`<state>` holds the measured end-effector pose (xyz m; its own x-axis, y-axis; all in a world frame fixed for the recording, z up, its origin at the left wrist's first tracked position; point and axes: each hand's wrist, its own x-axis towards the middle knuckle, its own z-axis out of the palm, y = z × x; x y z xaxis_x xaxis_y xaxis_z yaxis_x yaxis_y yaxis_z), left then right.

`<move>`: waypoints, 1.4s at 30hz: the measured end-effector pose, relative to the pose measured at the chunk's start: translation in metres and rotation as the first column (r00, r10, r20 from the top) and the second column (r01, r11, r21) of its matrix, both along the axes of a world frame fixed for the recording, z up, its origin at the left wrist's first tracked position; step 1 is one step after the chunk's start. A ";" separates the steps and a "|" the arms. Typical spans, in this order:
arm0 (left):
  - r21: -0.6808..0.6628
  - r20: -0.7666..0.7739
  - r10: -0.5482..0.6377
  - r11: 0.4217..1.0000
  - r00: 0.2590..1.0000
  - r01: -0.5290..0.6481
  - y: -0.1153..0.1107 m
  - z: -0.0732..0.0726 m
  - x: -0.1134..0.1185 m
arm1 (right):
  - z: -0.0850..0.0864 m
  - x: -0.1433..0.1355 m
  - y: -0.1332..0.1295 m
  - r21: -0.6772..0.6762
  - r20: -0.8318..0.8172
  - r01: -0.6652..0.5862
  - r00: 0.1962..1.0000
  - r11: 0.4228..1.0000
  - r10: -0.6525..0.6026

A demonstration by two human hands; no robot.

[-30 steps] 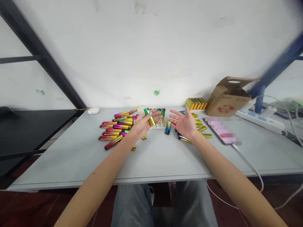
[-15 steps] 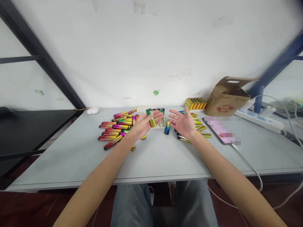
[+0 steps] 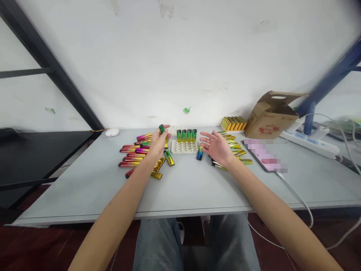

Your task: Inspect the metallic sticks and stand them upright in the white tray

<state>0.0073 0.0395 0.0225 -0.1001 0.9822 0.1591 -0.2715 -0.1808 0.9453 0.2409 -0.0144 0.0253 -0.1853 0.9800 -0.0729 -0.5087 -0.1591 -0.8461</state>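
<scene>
My left hand (image 3: 158, 143) is closed on a green lighter (image 3: 161, 128), above the right side of a pile of red, pink and gold lighters (image 3: 132, 158). Palm up and fingers apart, my right hand (image 3: 217, 147) holds nothing beside a pile of gold lighters (image 3: 239, 153). A blue and yellow lighter (image 3: 199, 153) lies just left of its fingertips. Between the hands is a white tray with holes (image 3: 184, 147), where several green and gold lighters (image 3: 186, 136) stand upright in its back row. One green and gold lighter (image 3: 169, 158) lies left of the tray.
Another white tray (image 3: 172, 130) is partly hidden behind. At the back right, yellow-gold lighters (image 3: 234, 123) stand packed beside an open cardboard box (image 3: 270, 118). A phone (image 3: 262, 156) with a cable, a power strip (image 3: 310, 143) and a white case (image 3: 112, 132) rest on the table (image 3: 191, 192).
My left hand has moved left with its lighter, which now points up, uncovering the tray and its standing lighters. My right hand has barely moved.
</scene>
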 end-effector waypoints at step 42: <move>0.127 -0.264 -0.040 0.989 0.964 0.076 0.021 -0.032 0.008 | -0.004 -0.008 -0.004 0.015 0.215 0.055 0.975 0.998 -0.057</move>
